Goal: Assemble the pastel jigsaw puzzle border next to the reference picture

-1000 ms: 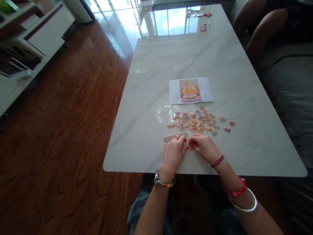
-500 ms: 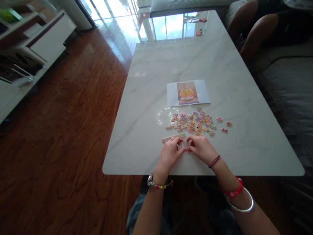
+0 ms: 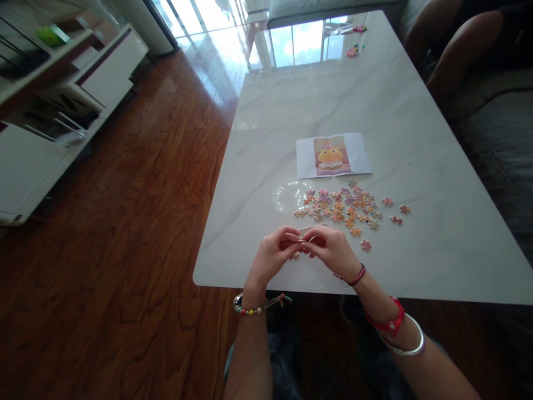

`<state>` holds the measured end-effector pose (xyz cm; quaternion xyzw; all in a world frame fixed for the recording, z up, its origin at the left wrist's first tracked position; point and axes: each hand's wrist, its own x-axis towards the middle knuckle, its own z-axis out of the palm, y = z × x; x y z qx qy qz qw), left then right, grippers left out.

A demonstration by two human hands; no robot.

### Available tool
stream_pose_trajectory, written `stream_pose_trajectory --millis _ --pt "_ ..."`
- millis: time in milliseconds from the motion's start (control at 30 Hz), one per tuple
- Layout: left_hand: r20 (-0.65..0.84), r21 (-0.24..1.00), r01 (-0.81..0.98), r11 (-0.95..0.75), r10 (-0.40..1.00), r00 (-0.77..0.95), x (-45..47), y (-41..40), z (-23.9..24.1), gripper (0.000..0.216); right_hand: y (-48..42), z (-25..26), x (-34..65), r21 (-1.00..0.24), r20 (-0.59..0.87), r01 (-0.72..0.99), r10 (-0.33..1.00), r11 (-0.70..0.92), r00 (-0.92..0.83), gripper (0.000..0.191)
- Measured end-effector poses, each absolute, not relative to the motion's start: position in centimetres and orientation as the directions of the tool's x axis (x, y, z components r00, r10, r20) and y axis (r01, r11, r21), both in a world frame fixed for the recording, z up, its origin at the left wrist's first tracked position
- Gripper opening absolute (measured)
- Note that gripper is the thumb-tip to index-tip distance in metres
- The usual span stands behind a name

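My left hand (image 3: 272,253) and my right hand (image 3: 328,247) meet near the table's front edge, fingertips pinched together around a small jigsaw puzzle piece (image 3: 301,241). Most of what they grip is hidden by the fingers. Just behind the hands shows the pale edge of a joined puzzle strip (image 3: 312,226), largely covered. Below the left fingers, a loose puzzle piece (image 3: 295,255) lies on the table. Beyond the hands spreads a pile of orange, pink and purple puzzle pieces (image 3: 339,208). A single pink piece (image 3: 365,245) rests right of my right hand.
A creased paper sheet (image 3: 306,158) with a printed cartoon picture lies behind the pile. Several pieces are scattered to the right, including one pink piece (image 3: 405,209). Small colourful items (image 3: 353,51) sit at the far end of the marble table (image 3: 266,150). A person's legs (image 3: 466,44) are at the right.
Both hands have come together and closed up, slightly raised, over the near puzzle pieces. A pink piece now lies apart to the right of my right hand. The camera view has shifted left.
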<state>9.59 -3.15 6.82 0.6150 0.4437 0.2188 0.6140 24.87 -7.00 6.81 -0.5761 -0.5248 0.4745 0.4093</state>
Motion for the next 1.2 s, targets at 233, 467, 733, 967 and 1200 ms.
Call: stream_pose_trajectory --millis 233,467,733,967,1200 --pt "-0.111 0.753 0.626 -0.204 0.898 0.426 7.2 -2.9 6.1 0.015 -6.7 5.5 23.9 -0.943 0.032 0.332 0.999 0.023 0.021 0.005" --pt "-0.222 0.616 0.764 -0.193 0.888 0.403 8.3 -4.1 5.4 0.013 -6.5 4.4 23.0 -0.943 -0.094 0.312 0.991 -0.12 0.096 0.014" --pt "-0.239 0.659 0.735 -0.162 0.881 0.409 7.1 -3.9 5.5 0.009 -6.8 3.6 22.2 -0.767 0.135 0.638 0.99 0.076 0.044 0.025" --pt "-0.24 0.633 0.759 -0.153 0.894 0.38 7.1 -3.7 5.4 0.005 -6.8 3.6 22.0 -0.687 0.076 0.716 0.992 0.127 -0.103 0.029" --pt "-0.242 0.649 0.746 -0.151 0.888 0.39 7.6 -3.7 4.8 0.009 -6.5 3.6 22.4 -0.625 0.064 0.762 0.985 0.167 -0.163 0.021"
